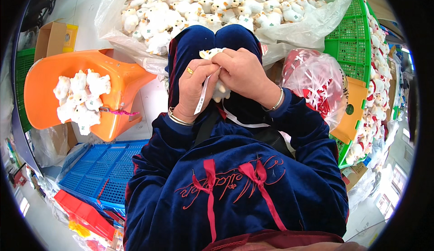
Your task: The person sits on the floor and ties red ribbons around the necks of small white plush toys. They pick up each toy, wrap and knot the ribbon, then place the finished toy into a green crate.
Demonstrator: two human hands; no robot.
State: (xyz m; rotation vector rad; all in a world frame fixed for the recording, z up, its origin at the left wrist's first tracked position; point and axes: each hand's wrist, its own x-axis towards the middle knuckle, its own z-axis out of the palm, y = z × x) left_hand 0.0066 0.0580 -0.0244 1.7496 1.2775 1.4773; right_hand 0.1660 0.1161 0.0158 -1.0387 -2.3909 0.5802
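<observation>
Above my lap, both hands are closed around a small white plush toy [220, 92] with orange-brown patches on its head. My left hand [195, 86] grips it from the left, fingers pinched together. A narrow white ribbon [201, 95] with dark print hangs down from between the fingertips, over the left hand. From the right, my right hand [244, 73] pinches at the toy's neck, its fingertips meeting the left ones. The hands cover most of the toy's middle, so the ribbon's other end is hidden.
Past my knees lies a clear plastic bag [312, 31] heaped with similar plush toys. An orange chair [43, 86] at left carries several more. A bag of red and white ribbons [316, 81] sits right, beside green crates [348, 38]. Blue crates [106, 169] stand lower left.
</observation>
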